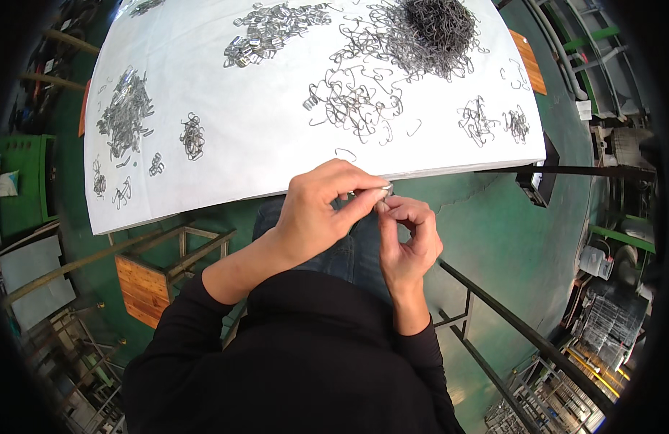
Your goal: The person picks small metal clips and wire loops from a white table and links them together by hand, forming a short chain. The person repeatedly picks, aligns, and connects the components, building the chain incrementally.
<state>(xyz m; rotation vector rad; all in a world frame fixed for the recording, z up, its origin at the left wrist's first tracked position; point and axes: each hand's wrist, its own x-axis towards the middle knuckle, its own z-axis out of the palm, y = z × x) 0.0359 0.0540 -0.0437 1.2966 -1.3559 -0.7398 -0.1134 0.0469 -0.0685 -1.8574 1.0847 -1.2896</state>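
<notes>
Just off the near edge of the white-covered table (255,155), my two hands meet fingertip to fingertip. My left hand (309,210) is closed in a pinch on a small shiny metal piece (388,188); its full shape is hidden by the fingers. My right hand (412,235) pinches right beside it, and what lies between its fingertips is too small to make out. On the table edge above my left hand lies a single bent wire hook (346,154). Beyond it spreads a loose scatter of wire hooks (356,105).
A dense dark heap of hooks (441,29) sits at the far right. Small metal clips (273,32) lie at the back, flat metal pieces (126,112) at the left. Smaller hook piles (477,121) lie at the right. A wooden-topped stool (142,289) stands lower left.
</notes>
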